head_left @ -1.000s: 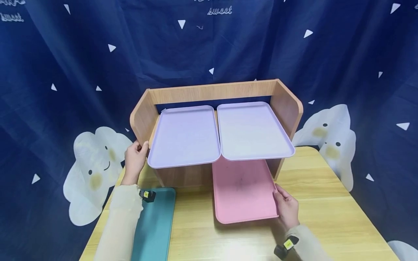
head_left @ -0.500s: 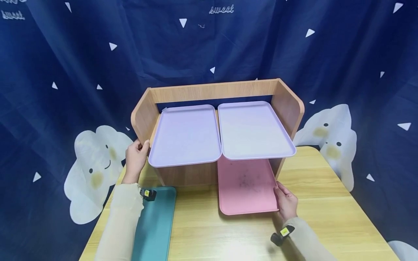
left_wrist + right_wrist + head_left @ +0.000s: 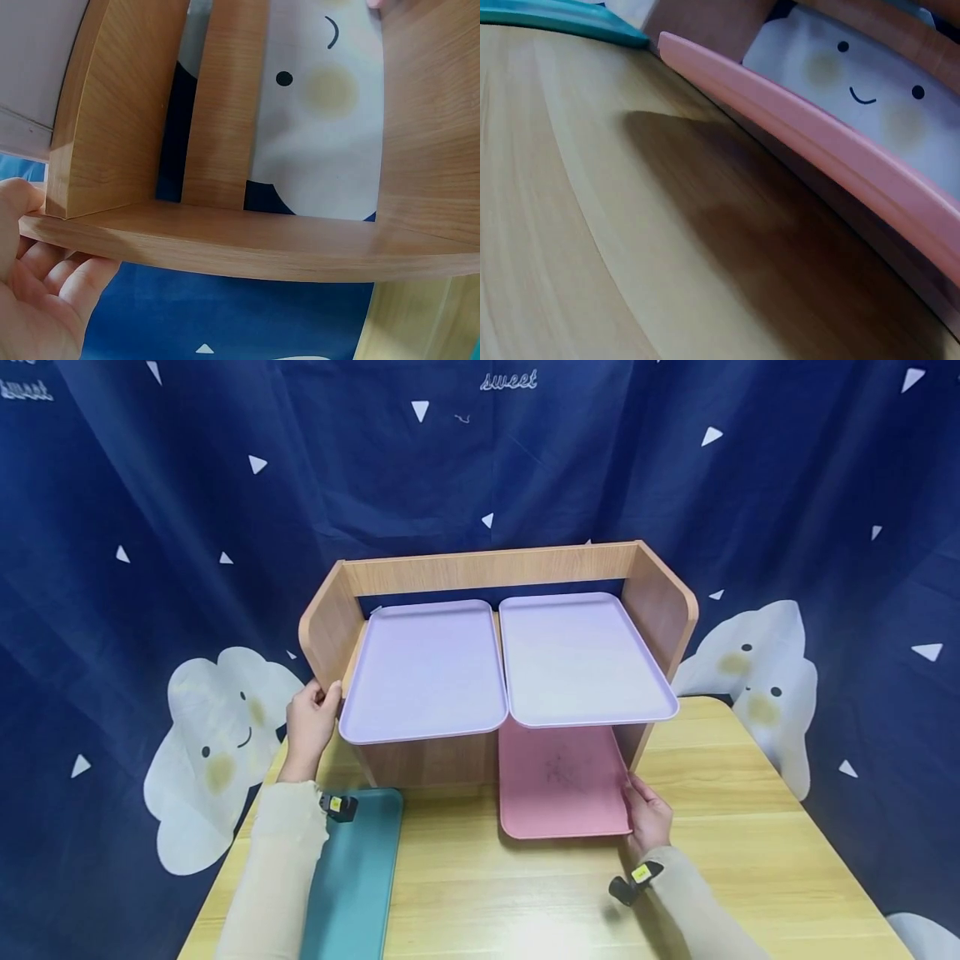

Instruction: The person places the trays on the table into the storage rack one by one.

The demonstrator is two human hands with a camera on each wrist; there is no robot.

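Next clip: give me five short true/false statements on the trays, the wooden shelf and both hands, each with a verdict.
1. Two lilac plastic trays lie side by side on top of the wooden shelf. True.
2. The right hand holds the teal plastic tray. False: it holds the pink plastic tray.
3. The left hand grips the shelf's left side panel. True.
4. The pink tray lies fully outside the shelf. False: its far part sits under the top board.
5. The teal tray rests on the light wooden table. True.

The wooden table bears a wooden shelf, a pink tray and a teal tray.
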